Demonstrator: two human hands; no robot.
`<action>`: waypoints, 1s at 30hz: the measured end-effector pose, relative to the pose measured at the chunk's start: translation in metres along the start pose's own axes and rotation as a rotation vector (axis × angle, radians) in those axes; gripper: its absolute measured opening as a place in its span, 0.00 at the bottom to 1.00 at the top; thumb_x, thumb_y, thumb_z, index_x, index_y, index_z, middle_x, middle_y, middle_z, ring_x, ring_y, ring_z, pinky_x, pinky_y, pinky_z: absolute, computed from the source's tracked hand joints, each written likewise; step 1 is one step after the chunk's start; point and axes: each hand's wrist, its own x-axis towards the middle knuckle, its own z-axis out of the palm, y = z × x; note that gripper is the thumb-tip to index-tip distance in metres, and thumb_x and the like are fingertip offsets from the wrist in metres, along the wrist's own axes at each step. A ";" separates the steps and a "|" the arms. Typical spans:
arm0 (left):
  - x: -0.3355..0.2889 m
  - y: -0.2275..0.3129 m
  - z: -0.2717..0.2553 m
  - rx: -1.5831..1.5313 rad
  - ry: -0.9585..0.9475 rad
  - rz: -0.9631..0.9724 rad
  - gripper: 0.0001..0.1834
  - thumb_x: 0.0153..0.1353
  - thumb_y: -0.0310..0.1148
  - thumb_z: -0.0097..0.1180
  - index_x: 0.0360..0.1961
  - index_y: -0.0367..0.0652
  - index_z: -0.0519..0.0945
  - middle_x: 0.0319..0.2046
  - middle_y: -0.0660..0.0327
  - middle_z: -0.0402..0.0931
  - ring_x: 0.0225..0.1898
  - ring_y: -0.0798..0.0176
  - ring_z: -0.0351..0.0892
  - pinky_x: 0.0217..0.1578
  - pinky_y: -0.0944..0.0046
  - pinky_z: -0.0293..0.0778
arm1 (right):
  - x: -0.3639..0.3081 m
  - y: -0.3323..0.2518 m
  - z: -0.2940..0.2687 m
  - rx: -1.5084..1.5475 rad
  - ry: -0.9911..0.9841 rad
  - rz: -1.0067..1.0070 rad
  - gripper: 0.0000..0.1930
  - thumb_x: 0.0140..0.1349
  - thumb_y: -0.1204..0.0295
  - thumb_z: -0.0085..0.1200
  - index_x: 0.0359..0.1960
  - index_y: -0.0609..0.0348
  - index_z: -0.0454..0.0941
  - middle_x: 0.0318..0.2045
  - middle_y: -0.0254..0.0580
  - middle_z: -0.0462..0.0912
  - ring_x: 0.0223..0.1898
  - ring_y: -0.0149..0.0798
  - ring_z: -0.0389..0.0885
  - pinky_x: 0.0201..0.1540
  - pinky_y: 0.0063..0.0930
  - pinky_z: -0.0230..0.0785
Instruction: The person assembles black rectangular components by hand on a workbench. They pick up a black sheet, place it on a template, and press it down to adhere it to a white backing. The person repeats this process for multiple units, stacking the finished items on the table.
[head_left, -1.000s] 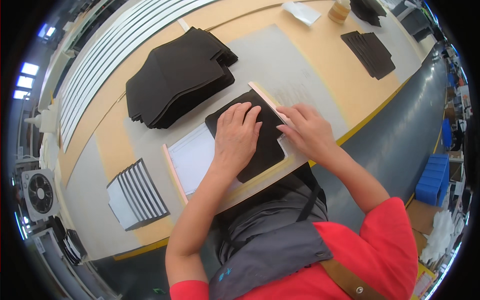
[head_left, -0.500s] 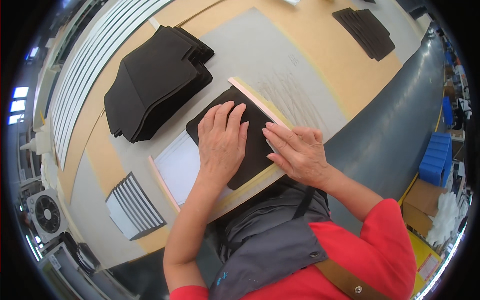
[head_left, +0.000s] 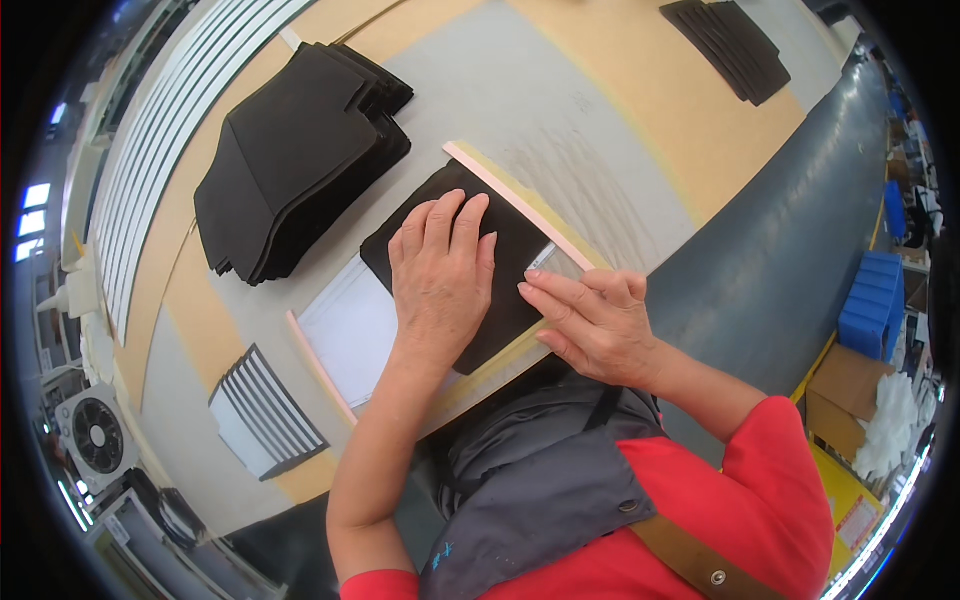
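Observation:
My left hand (head_left: 440, 275) lies flat, fingers spread, on a black sheet piece (head_left: 505, 315) that rests over a white sheet (head_left: 350, 325). Beyond its right edge my right hand (head_left: 600, 325) has its fingers stretched out, the tips at the edge of the black piece and the thumb lower down. A short white strip (head_left: 541, 257) shows along that edge, just past the fingertips; its remainder is hidden under the hand. Pale pink rails (head_left: 520, 212) border the board at the upper right, with another pink rail (head_left: 318, 365) at the lower left.
A thick stack of black pieces (head_left: 300, 150) stands at the upper left. Striped white-and-black pieces (head_left: 265, 415) lie lower left, and long white strips (head_left: 200, 110) run along the far left. Fanned black pieces (head_left: 728, 48) lie upper right. A fan (head_left: 97, 435) and a blue bin (head_left: 870, 305) flank the table.
My right hand has slid slightly down along the edge of the black piece, uncovering the end of the white strip. My left hand stays on the piece. The whole view has shifted a little.

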 end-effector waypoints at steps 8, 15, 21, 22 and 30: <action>0.000 0.000 0.001 0.017 -0.003 0.002 0.22 0.65 0.30 0.63 0.61 0.46 0.78 0.59 0.59 0.75 0.61 0.51 0.72 0.59 0.52 0.67 | 0.007 0.003 0.000 0.001 -0.016 0.084 0.24 0.61 0.60 0.64 0.59 0.48 0.83 0.62 0.23 0.80 0.50 0.34 0.70 0.55 0.33 0.54; 0.000 -0.002 0.001 0.002 0.002 0.013 0.22 0.65 0.30 0.63 0.60 0.46 0.78 0.59 0.59 0.75 0.61 0.51 0.72 0.60 0.53 0.66 | 0.009 0.015 0.004 -0.034 0.030 0.106 0.22 0.56 0.65 0.68 0.55 0.45 0.85 0.60 0.17 0.80 0.48 0.32 0.71 0.53 0.31 0.54; 0.001 -0.005 0.002 0.005 0.010 0.026 0.22 0.65 0.31 0.62 0.60 0.47 0.78 0.59 0.58 0.75 0.61 0.51 0.72 0.61 0.53 0.66 | 0.013 0.022 0.004 -0.028 0.058 0.078 0.19 0.57 0.69 0.66 0.52 0.44 0.86 0.56 0.16 0.82 0.47 0.31 0.71 0.52 0.29 0.55; 0.001 -0.005 0.002 0.002 0.008 0.030 0.22 0.65 0.32 0.62 0.60 0.47 0.78 0.59 0.58 0.75 0.61 0.51 0.72 0.61 0.53 0.66 | 0.013 0.022 0.004 -0.028 0.063 0.077 0.18 0.58 0.69 0.66 0.52 0.44 0.86 0.56 0.16 0.83 0.47 0.31 0.71 0.52 0.29 0.55; 0.002 -0.007 0.001 -0.003 -0.008 0.041 0.21 0.66 0.32 0.61 0.60 0.46 0.77 0.59 0.58 0.75 0.62 0.50 0.71 0.63 0.52 0.65 | 0.014 0.021 0.004 -0.024 0.073 0.075 0.17 0.58 0.69 0.66 0.51 0.45 0.87 0.55 0.16 0.83 0.47 0.31 0.71 0.52 0.29 0.55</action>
